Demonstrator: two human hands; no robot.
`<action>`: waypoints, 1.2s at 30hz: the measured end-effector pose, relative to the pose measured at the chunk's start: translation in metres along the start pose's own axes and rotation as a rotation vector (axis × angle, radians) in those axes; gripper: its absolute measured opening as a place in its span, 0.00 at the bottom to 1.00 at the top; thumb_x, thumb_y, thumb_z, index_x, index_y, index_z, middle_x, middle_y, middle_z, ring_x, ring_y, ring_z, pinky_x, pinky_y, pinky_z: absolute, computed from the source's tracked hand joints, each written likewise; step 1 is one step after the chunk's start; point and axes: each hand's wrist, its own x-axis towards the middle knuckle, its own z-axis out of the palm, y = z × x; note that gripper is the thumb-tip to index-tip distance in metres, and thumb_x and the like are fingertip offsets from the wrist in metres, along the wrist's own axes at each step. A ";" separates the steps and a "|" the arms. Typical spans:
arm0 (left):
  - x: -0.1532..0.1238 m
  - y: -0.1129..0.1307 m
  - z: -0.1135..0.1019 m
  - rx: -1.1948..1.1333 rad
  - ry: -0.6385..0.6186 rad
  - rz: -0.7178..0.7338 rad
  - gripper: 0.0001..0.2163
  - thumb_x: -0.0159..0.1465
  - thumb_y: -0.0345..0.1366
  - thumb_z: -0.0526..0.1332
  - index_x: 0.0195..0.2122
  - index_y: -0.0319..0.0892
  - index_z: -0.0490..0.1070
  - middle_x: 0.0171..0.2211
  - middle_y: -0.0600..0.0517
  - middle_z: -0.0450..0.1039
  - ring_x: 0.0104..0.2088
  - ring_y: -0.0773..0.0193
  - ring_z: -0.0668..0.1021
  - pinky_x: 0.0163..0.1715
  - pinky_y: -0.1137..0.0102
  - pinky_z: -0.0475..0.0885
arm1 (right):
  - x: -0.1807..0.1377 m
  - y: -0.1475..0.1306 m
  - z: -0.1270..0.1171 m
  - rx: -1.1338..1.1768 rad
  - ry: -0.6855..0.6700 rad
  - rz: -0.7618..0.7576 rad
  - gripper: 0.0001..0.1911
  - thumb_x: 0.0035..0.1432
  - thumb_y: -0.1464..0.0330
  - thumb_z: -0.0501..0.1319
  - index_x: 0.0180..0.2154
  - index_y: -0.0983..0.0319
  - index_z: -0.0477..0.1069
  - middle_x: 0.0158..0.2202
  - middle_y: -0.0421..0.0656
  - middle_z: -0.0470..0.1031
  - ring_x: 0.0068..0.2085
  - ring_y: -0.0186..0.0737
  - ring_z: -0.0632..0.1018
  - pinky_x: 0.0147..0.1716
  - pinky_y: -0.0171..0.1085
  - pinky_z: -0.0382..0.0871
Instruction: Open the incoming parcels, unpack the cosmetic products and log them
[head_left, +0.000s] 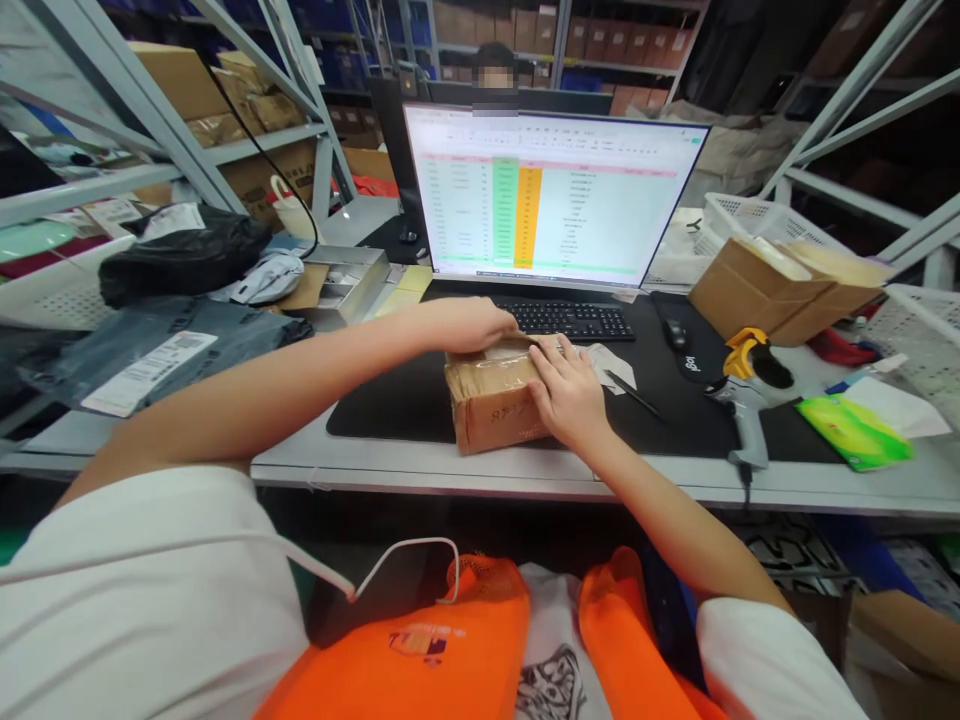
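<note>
A small taped cardboard box (491, 400) sits on the black desk mat (397, 405) in front of the keyboard (574, 320). My left hand (472, 325) rests closed on the box's far top edge, its fingers curled over something I cannot make out. My right hand (566, 385) lies on the box's right top side, fingers stretched out and pressed flat against it. Handwriting shows on the box's front face.
A monitor (551, 195) with a spreadsheet stands behind the keyboard. A barcode scanner (746, 425), a pen (634, 393) and a green packet (855, 430) lie at right, beside an open cardboard box (772, 290). Grey mailer bags (150, 350) lie at left. A person sits behind the monitor.
</note>
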 end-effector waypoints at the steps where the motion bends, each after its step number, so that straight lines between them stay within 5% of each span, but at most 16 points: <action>1: -0.003 0.012 0.000 0.076 -0.012 -0.015 0.18 0.70 0.36 0.56 0.58 0.44 0.78 0.42 0.43 0.84 0.40 0.50 0.84 0.43 0.64 0.74 | -0.002 0.000 0.000 -0.013 0.014 -0.013 0.26 0.77 0.62 0.49 0.66 0.63 0.71 0.69 0.50 0.67 0.73 0.59 0.61 0.70 0.60 0.56; 3: -0.005 0.035 0.002 0.201 -0.041 -0.012 0.17 0.70 0.34 0.58 0.58 0.40 0.77 0.40 0.40 0.83 0.38 0.49 0.84 0.41 0.64 0.73 | -0.007 -0.001 0.001 -0.041 0.040 -0.044 0.24 0.76 0.62 0.50 0.65 0.63 0.74 0.68 0.50 0.69 0.72 0.57 0.63 0.69 0.57 0.58; 7: 0.010 0.058 0.001 0.303 -0.109 0.015 0.14 0.71 0.31 0.56 0.43 0.37 0.84 0.38 0.38 0.83 0.38 0.51 0.84 0.40 0.66 0.71 | -0.018 0.000 0.003 -0.077 0.089 -0.070 0.23 0.76 0.64 0.50 0.63 0.61 0.76 0.67 0.49 0.70 0.70 0.55 0.66 0.69 0.54 0.59; 15: 0.049 0.002 -0.020 -0.030 -0.204 0.114 0.17 0.66 0.44 0.59 0.37 0.39 0.86 0.29 0.46 0.81 0.27 0.60 0.74 0.31 0.67 0.64 | -0.012 -0.001 0.006 -0.057 0.088 -0.053 0.23 0.78 0.65 0.49 0.63 0.61 0.75 0.68 0.49 0.68 0.70 0.52 0.66 0.70 0.56 0.57; 22: 0.071 -0.038 -0.013 -0.327 -0.292 0.061 0.20 0.58 0.51 0.64 0.37 0.40 0.86 0.32 0.48 0.82 0.31 0.60 0.75 0.34 0.69 0.66 | 0.003 -0.001 0.010 0.004 0.085 -0.051 0.22 0.77 0.64 0.50 0.61 0.62 0.76 0.66 0.48 0.72 0.69 0.52 0.68 0.70 0.55 0.57; 25: 0.068 -0.034 -0.019 -0.372 -0.313 0.000 0.19 0.58 0.50 0.64 0.37 0.40 0.86 0.35 0.47 0.83 0.33 0.60 0.76 0.34 0.70 0.66 | 0.001 -0.006 0.014 0.026 0.138 -0.056 0.21 0.77 0.64 0.51 0.60 0.61 0.77 0.64 0.48 0.74 0.68 0.52 0.70 0.70 0.55 0.58; 29: 0.043 0.004 -0.022 -0.125 -0.209 0.066 0.15 0.64 0.44 0.62 0.42 0.42 0.86 0.40 0.46 0.84 0.35 0.58 0.79 0.35 0.69 0.67 | -0.015 0.012 0.005 0.109 0.142 -0.109 0.22 0.77 0.63 0.49 0.60 0.61 0.76 0.65 0.49 0.73 0.69 0.49 0.69 0.70 0.53 0.58; 31: 0.028 0.027 -0.012 0.020 -0.110 0.001 0.17 0.68 0.41 0.57 0.46 0.43 0.85 0.44 0.43 0.84 0.38 0.54 0.82 0.36 0.67 0.69 | -0.026 0.044 -0.007 0.059 0.065 0.016 0.25 0.77 0.64 0.46 0.62 0.63 0.74 0.67 0.51 0.70 0.70 0.47 0.67 0.69 0.49 0.60; 33: 0.015 0.045 0.002 0.123 -0.004 -0.126 0.20 0.71 0.42 0.53 0.47 0.40 0.84 0.46 0.39 0.83 0.40 0.49 0.83 0.37 0.64 0.71 | -0.039 0.087 -0.019 -0.129 -0.047 0.340 0.26 0.77 0.66 0.44 0.65 0.68 0.70 0.68 0.56 0.67 0.70 0.48 0.66 0.68 0.47 0.62; 36: 0.002 0.059 0.024 0.180 0.137 -0.213 0.22 0.74 0.43 0.49 0.44 0.38 0.83 0.43 0.37 0.83 0.41 0.44 0.84 0.39 0.60 0.74 | -0.059 0.142 -0.029 -0.328 -0.273 0.671 0.24 0.74 0.63 0.55 0.62 0.71 0.72 0.60 0.62 0.73 0.62 0.56 0.73 0.61 0.48 0.67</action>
